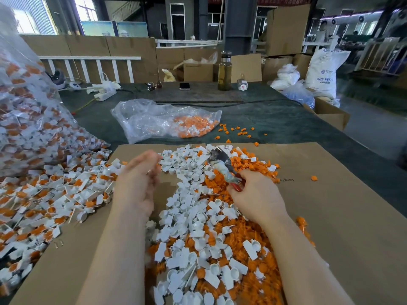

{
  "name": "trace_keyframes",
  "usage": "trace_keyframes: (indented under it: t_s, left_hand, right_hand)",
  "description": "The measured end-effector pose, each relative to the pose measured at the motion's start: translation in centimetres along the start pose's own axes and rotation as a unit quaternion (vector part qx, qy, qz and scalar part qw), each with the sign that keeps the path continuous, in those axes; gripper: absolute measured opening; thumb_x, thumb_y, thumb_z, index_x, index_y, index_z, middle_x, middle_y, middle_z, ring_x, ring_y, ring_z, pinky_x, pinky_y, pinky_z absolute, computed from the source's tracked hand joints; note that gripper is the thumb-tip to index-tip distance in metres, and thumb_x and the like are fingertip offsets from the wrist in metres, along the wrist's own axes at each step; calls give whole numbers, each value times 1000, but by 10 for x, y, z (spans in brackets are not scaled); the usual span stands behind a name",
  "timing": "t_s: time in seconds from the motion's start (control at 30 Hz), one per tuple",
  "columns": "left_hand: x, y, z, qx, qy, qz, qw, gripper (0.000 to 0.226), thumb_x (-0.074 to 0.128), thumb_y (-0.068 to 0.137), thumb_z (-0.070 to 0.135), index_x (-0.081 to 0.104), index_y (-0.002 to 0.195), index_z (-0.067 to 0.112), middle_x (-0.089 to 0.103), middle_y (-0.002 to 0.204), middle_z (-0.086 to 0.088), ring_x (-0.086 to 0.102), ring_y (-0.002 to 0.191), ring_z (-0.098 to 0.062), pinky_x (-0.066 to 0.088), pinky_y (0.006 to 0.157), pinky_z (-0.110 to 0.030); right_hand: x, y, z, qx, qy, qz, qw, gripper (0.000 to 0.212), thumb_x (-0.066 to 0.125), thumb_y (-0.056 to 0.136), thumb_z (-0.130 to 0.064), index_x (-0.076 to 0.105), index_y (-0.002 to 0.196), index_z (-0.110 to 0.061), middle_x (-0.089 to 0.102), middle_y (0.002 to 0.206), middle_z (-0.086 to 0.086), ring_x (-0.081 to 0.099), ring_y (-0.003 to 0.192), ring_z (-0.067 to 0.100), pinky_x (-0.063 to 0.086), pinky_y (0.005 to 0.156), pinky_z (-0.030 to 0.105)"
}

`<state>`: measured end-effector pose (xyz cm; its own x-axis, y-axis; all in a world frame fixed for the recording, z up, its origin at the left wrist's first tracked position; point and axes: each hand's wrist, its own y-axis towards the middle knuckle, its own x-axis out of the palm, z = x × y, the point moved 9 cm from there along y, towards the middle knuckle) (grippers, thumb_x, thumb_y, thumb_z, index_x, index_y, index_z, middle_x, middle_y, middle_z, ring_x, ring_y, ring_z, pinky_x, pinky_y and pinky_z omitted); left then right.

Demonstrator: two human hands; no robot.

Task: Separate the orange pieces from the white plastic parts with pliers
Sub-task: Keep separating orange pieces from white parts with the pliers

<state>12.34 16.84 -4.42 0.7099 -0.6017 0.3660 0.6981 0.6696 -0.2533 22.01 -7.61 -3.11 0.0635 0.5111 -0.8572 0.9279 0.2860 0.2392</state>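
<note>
Right hand (256, 194) gripping the red-handled pliers (222, 166), long axis running up and left toward the far side, jaws over the sorted heap (209, 216) on the cardboard (330, 205). Left hand (137, 183) blurred, fingers (152, 158) loosely straight, apparently empty, nearer the unsorted orange-and-white parts (50, 201) lying left on the tabletop (275, 124). Hard to tell whether the jaws hold anything.

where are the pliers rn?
Head view, right of centre: the pliers are in the right hand, red handles in its grip, head pointing up-left over the pile of white parts and orange pieces on the cardboard sheet.
</note>
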Motion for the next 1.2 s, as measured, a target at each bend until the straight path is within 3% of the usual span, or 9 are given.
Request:
trace_keyframes:
  t_s: [0.07,0.2,0.27,0.33,0.4,0.63,0.8,1.03,1.2]
  left_hand:
    - [24,-11,2,61,178,-56,980,12,77,83,24,73,93,30,74,82,16,65,82,-6,49,71,-24]
    - [68,-29,-17,148,433,-174,872,16,78,83,29,71,96,34,69,90,9,62,65,-4,52,63,-24]
    - [77,-29,-24,185,536,-174,805,26,79,82,31,71,107,31,63,97,10,61,81,-8,49,69,-23]
    - [82,-29,-27,220,602,-166,750,31,77,84,34,71,114,28,58,101,8,55,87,-9,38,64,-17]
    - [83,-28,-28,233,618,-162,734,30,74,85,36,72,114,27,56,103,6,53,89,-10,36,67,-18]
    - [78,-27,-23,242,558,-149,780,14,73,88,35,63,97,31,62,98,11,55,85,-5,35,61,-13]
    - [73,-31,-17,225,449,-129,855,14,69,91,35,55,92,34,58,88,14,57,76,-3,43,58,-21]
    - [82,-40,-24,114,263,-197,938,18,83,77,27,72,91,22,76,80,0,74,69,-12,54,58,-16]
    - [77,-40,-22,86,205,-192,956,21,85,69,29,75,86,21,77,83,-5,73,71,-19,60,70,-34]
  right_hand:
    - [2,-1,-3,-9,-26,-6,1000,15,59,89,-44,53,89,-29,54,79,-11,53,70,11,38,51,24]
    - [3,-3,-4,-5,-54,-9,998,20,60,87,-46,56,96,-28,57,91,-7,55,78,17,43,58,28]
    - [5,-3,-4,0,-60,-18,998,19,60,87,-45,57,96,-29,58,89,-8,56,77,16,45,57,28]
    - [7,-3,-4,3,-61,-28,998,18,60,87,-44,58,98,-30,58,88,-8,57,76,16,47,57,28]
    - [7,-3,-4,6,-62,-29,998,17,61,86,-43,57,97,-30,57,86,-9,57,75,15,46,55,27]
    - [-1,-3,-8,3,-19,8,1000,13,58,87,-36,47,82,-30,54,75,-10,52,66,9,35,48,25]
    - [-8,-1,-7,7,141,27,990,11,63,87,-32,57,96,-30,59,81,-15,56,72,5,40,55,23]
    - [-11,-4,-17,-5,342,12,939,7,69,85,-27,63,88,-29,63,73,-12,57,65,-1,45,59,20]
    - [-10,-8,-26,-20,333,-12,942,15,68,87,-29,65,98,-20,67,89,0,64,82,14,56,77,40]
